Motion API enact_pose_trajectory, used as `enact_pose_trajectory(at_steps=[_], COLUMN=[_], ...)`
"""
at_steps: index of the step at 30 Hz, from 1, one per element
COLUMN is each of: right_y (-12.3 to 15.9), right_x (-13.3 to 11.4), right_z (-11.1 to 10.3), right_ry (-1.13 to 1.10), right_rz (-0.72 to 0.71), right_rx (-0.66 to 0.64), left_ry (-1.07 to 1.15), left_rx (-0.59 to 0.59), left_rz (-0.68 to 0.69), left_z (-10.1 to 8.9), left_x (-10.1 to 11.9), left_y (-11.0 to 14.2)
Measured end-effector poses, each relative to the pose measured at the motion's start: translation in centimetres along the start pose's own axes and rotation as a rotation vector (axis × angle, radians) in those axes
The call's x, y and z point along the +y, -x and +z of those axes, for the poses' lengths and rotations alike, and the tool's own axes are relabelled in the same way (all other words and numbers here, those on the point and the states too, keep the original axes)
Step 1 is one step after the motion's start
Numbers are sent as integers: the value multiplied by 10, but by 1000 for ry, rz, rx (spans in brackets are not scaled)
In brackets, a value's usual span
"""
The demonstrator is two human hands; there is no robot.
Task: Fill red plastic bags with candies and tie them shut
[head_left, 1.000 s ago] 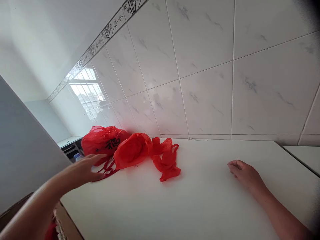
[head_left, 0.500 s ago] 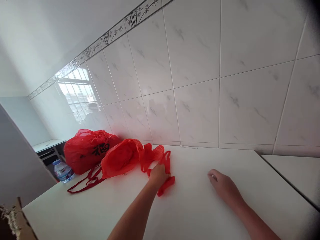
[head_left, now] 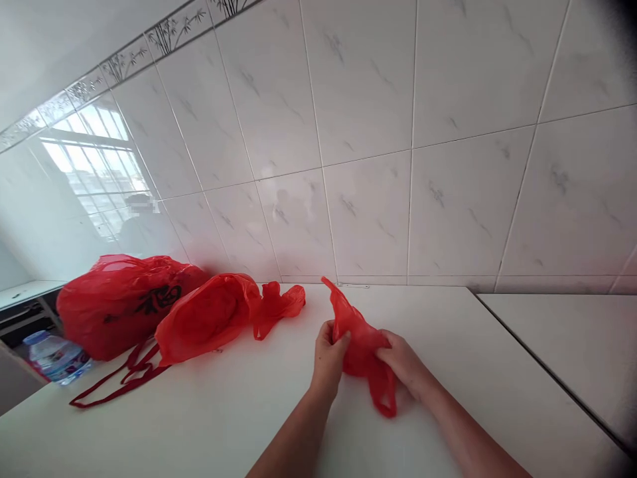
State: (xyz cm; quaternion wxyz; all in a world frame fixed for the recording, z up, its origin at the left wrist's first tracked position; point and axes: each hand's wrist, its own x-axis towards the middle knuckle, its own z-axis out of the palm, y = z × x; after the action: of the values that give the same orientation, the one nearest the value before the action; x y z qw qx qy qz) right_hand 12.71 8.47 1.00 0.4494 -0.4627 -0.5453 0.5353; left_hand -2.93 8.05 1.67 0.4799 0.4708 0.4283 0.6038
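A crumpled red plastic bag (head_left: 361, 348) is held between my two hands, just above the white tabletop. My left hand (head_left: 329, 358) pinches its left side between thumb and fingers. On its right side, my right hand (head_left: 402, 358) grips the film, with the fingertips partly hidden behind it. One looped handle hangs down at the front, and a narrow end sticks up toward the wall. Left of my hands lies another small crumpled red bag (head_left: 279, 305), touching a larger opened-out red bag (head_left: 209, 322).
A full red bag with black lettering (head_left: 129, 302) stands at the left against the tiled wall (head_left: 368, 219). Dark red straps (head_left: 107, 398) trail before it, beside a clear water bottle (head_left: 57, 358). A seam (head_left: 547, 368) crosses the white tabletop (head_left: 239, 418) at the right.
My left hand has lifted a red bag off the pile and brought it right. My right hand has moved in and taken hold of it. The view has turned right.
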Motion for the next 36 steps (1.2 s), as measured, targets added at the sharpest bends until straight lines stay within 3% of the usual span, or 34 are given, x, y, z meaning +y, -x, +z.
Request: enact_pose_trajectory(at_steps=[6,10,15,17,20,22,24,27,29,31,33,36], right_y=[-7,-4,-2,1,9,15,22,32,38,41,38,25], right_x=[2,-15,-35,-42,-54,-64,-74,-90,-97,-99,-94,-71], right_z=[-32,-48,-67,-78,-97,-105,-106,-91,-71,-48,-27,-5], right_ry=[87,95,-28,-47,54,145,195,242,325,433,533,712], right_rz=[-46,-234,-366,-375,-236,-131,-142,-307,-392,-452,-477,-382], right_rx=[431,781,978,903,553,440,574,901,951,821,586,285], left_ry=[63,32,-18,-27,-25,-11,10,35,42,40,29,1], left_rx=[68,110,132,139,155,160,156,134,103,64,27,-10], left_rz=[19,18,-11,-10,-12,-15,-13,-7,-1,7,14,16], left_z=[-33,-43,-50,-51,-50,-49,-48,-42,-37,-32,-27,-22], left_x=[-7,-8,-8,-9,-14,-17,-20,-22,-22,-21,-19,-18], left_y=[-16,-23,-26,-26,-26,-25,-24,-22,-20,-17,-14,-9])
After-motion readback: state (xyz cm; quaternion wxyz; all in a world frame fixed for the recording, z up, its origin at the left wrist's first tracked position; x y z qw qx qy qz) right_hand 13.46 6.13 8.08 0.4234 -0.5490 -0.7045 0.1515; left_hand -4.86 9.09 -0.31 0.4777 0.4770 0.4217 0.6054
